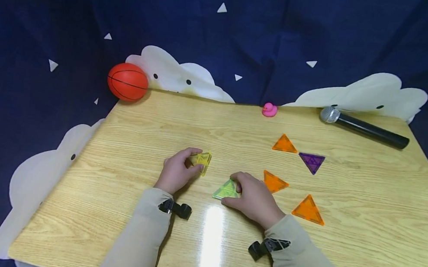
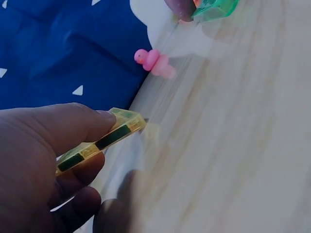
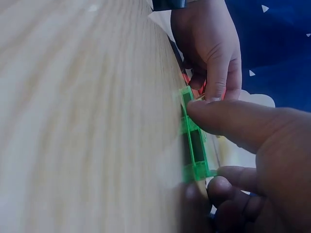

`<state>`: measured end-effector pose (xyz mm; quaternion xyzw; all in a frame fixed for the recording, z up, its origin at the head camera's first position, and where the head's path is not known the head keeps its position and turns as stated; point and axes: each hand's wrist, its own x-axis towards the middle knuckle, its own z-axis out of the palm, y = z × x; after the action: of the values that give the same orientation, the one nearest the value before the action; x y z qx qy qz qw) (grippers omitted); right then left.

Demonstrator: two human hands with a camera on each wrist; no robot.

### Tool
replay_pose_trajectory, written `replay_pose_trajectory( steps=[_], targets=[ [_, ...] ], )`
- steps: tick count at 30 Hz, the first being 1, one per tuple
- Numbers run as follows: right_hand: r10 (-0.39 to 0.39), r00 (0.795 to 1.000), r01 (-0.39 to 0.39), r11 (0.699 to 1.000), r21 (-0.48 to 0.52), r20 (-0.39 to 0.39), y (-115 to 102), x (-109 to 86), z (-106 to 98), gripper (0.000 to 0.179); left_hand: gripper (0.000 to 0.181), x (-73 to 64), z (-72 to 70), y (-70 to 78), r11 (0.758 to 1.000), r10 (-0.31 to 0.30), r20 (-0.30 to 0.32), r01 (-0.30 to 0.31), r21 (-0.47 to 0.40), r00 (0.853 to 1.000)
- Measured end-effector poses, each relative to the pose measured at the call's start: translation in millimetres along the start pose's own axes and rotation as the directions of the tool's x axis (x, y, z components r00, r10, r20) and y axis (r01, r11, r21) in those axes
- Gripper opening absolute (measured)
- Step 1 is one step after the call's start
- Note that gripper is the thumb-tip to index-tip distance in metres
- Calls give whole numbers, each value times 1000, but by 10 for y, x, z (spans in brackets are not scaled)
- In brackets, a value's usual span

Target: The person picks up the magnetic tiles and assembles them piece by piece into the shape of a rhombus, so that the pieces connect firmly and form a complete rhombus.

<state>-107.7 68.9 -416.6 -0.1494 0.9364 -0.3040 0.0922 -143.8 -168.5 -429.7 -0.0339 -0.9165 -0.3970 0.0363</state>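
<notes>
My left hand [image 1: 179, 171] pinches a yellow translucent triangular magnetic tile [image 1: 202, 162] between thumb and fingers, left of the table's middle. In the left wrist view the thumb lies on top of that yellow tile [image 2: 119, 130], whose thick edge shows dark strips. To the right and nearer the body, my right hand [image 1: 256, 199] holds a green triangular magnetic tile [image 1: 226, 190] by its right side. The right wrist view has the green tile [image 3: 194, 138] close over the wooden tabletop, thumb on one edge and fingers at another. A gap separates the two tiles.
Orange triangular tiles [image 1: 308, 209] and a purple one [image 1: 313, 162] lie right of my right hand. Along the back stand a red ball [image 1: 127, 82], a pink rubber duck [image 1: 269, 109] and a microphone [image 1: 367, 128]. A dark blue cloth [image 1: 247, 37] hangs behind the wooden table [image 1: 111, 218].
</notes>
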Motion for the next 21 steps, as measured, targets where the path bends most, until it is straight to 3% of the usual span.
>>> replay_pose_trajectory(
  steps=[10, 14, 21],
  targets=[
    [-28, 999, 28, 1000, -10, -39, 62, -81, 11, 66, 47, -9, 57, 47, 994, -40, 55, 46, -101, 998],
    [-44, 998, 44, 999, -15, -49, 70, -79, 12, 67, 35, -15, 61, 62, 994, -51, 64, 57, -95, 997],
    [-46, 997, 45, 999, -19, -54, 78, -70, 12, 69, 21, -46, 61, 86, 998, -14, 82, 20, -68, 997]
  ],
)
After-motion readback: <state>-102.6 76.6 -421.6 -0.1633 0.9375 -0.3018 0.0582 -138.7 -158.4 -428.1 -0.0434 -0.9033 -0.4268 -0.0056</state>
